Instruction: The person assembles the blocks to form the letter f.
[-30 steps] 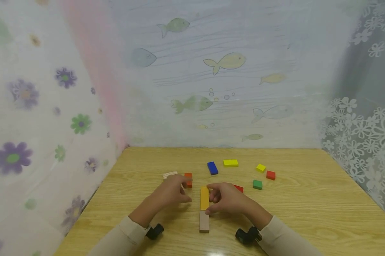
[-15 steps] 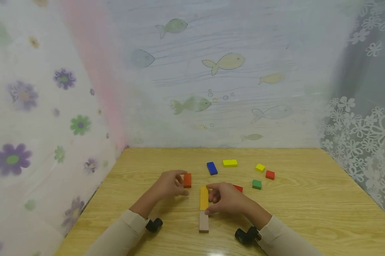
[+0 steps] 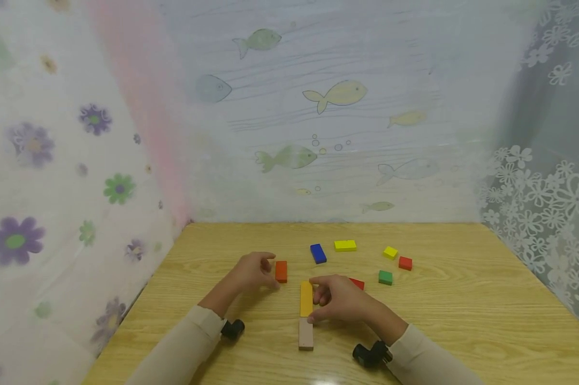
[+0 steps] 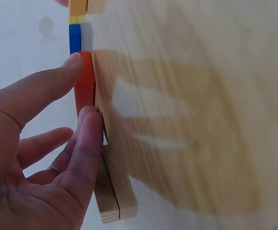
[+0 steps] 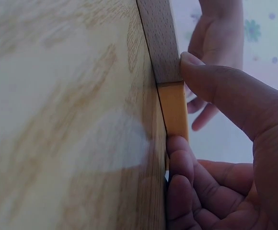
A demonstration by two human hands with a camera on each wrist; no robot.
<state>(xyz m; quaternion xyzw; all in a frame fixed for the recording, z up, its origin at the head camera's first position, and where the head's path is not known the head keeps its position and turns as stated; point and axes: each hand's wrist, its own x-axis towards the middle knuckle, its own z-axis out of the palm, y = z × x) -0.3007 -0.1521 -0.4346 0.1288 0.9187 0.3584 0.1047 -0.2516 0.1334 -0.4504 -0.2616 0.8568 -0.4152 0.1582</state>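
Note:
A yellow-orange block (image 3: 306, 299) lies lengthwise in front of me, end to end with a plain wooden block (image 3: 306, 334). My right hand (image 3: 344, 299) grips the yellow-orange block along its right side, index finger at its far end and thumb by the joint. In the right wrist view, that thumb (image 5: 196, 67) is at the wooden block's corner. My left hand (image 3: 251, 274) stands beside an orange-red block (image 3: 281, 271), thumb and fingers spread apart. The left wrist view shows the thumb overlapping this block, and another wooden block (image 4: 108, 201) partly behind the fingers.
Farther back lie a blue block (image 3: 318, 253) and a long yellow block (image 3: 345, 246). To the right are a small yellow block (image 3: 390, 253), a small red block (image 3: 405, 263) and a green block (image 3: 385, 277). A red block (image 3: 357, 284) is partly hidden behind my right hand.
My left hand has drawn back left from over the orange-red block and now covers the light wooden block beside it in the head view. The right hand stays in place.

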